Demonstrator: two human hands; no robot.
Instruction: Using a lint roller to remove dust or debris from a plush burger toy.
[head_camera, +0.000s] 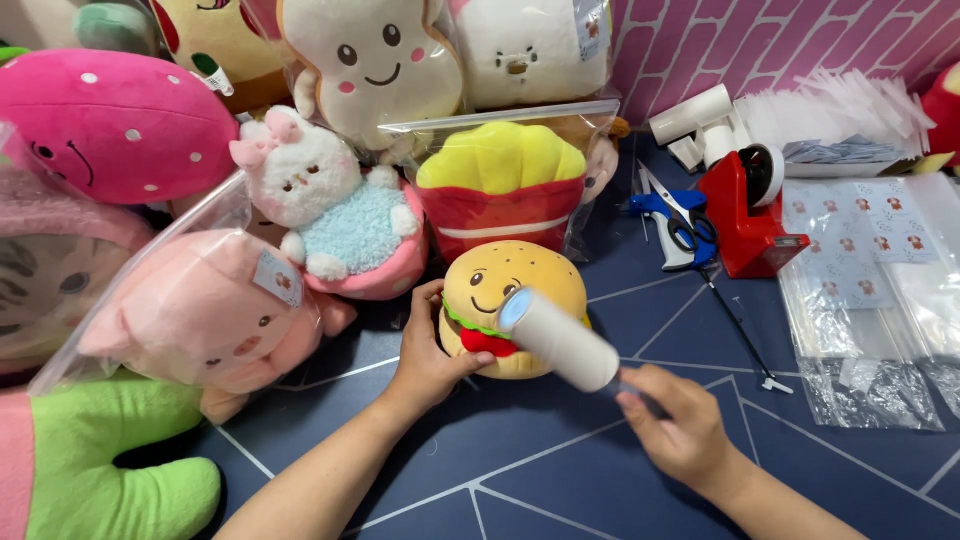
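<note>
My left hand (428, 352) grips the left side of a burger-shaped plush toy (520, 285) with a smiling face, which rests on the dark blue floor. My right hand (675, 420) holds the handle of a lint roller (558, 340). Its white cylinder lies across the front of the burger plush, touching it, with the round end pointing up and left.
Bagged plush toys crowd the back and left: a fries plush (500, 185), a white bunny (335, 210), a pink pig in a bag (200, 310), a toast plush (370, 60). A red tape dispenser (748, 215), blue scissors (680, 225) and clear bags (870, 290) lie at right.
</note>
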